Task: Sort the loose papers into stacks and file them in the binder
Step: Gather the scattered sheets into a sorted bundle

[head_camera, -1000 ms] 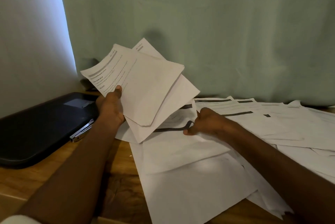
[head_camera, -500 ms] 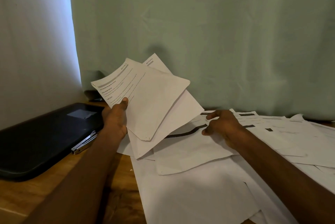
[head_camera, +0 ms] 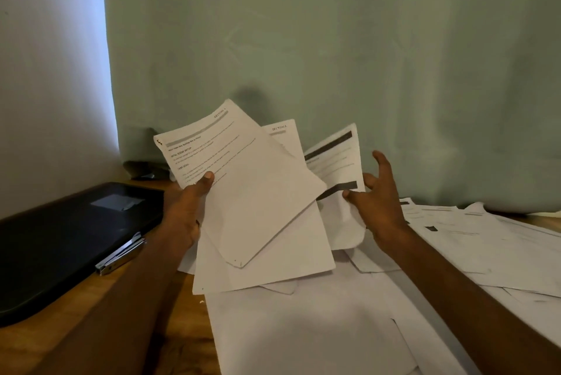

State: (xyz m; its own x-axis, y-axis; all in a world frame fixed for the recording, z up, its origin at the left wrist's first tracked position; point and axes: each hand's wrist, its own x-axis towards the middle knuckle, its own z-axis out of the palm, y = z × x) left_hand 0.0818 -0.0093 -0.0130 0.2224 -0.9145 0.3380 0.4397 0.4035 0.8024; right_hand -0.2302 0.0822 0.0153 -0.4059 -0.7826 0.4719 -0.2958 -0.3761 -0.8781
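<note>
— Where the desk (head_camera: 45, 341) meets the wall at far left, what is listed?

— Item one: binder (head_camera: 60, 241), black, closed, lying flat on the desk. Item two: stapler (head_camera: 121, 256), metal, lying just beside the binder's near edge, touching or nearly so; cannot tell which.

— And next along?

— Item three: left hand (head_camera: 185, 217), raised above the desk. Grip: thumb pressed on the face of the top page, fingers hidden behind; holding two sheets (head_camera: 258, 207) fanned apart. Top page printed, heading "SECTION" at its upper corner, tilted with that corner up and to the right. Second page behind it, also marked "SECTION", its blank lower part showing beneath.

— Centre right?

— Item four: right hand (head_camera: 379, 207), also raised. Grip: thumb and a fingertip pinching the edge of a single sheet (head_camera: 337, 162); the other fingers spread loosely, one pointing up. That sheet stands nearly upright, carries two dark bars, and sits just behind the left hand's pair, overlapping them.

— Below and to the right?

— Item five: loose papers (head_camera: 485, 244), many, overlapping, spread flat over the desk from the centre to the right edge. Some show dark header bars; the nearest are blank-side up.

— Backdrop?

— Item six: curtain (head_camera: 334, 40), pale green, hanging behind the desk.
</note>
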